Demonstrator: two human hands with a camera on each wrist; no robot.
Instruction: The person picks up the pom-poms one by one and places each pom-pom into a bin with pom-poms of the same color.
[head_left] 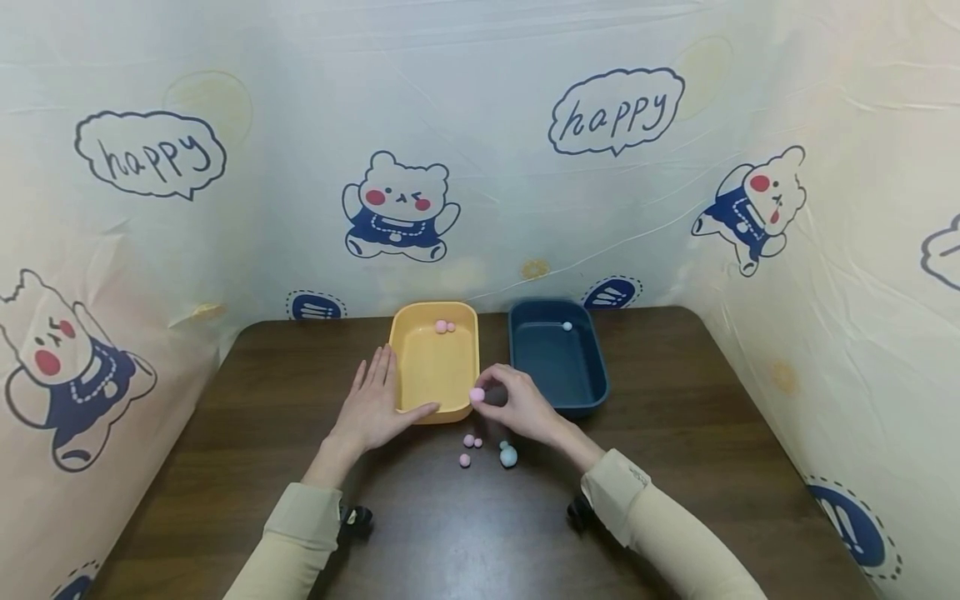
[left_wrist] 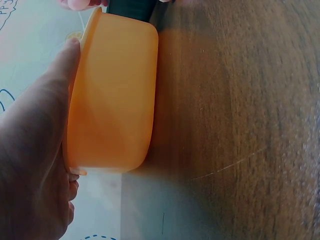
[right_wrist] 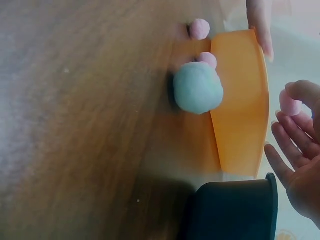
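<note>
A pink clay ball [head_left: 477, 395] is pinched between thumb and forefinger of my right hand [head_left: 521, 406], just by the right rim of the yellow tray [head_left: 435, 379]. My left hand [head_left: 372, 407] lies with straight fingers along that tray's left and near edges, touching it. Two pink balls [head_left: 442, 327] sit inside the yellow tray near its far wall. A small light-blue ball [head_left: 567, 326] rests in the dark blue tray [head_left: 558, 367]. On the table in front are several loose pink balls [head_left: 465, 460] and light-blue balls [head_left: 508, 456], one of them large in the right wrist view.
The brown wooden table [head_left: 300, 375] meets a cartoon-printed curtain [head_left: 502, 167] at the back and sides. The two trays stand side by side with a narrow gap between them. Black wrist gear [head_left: 356, 522] shows beneath the left sleeve.
</note>
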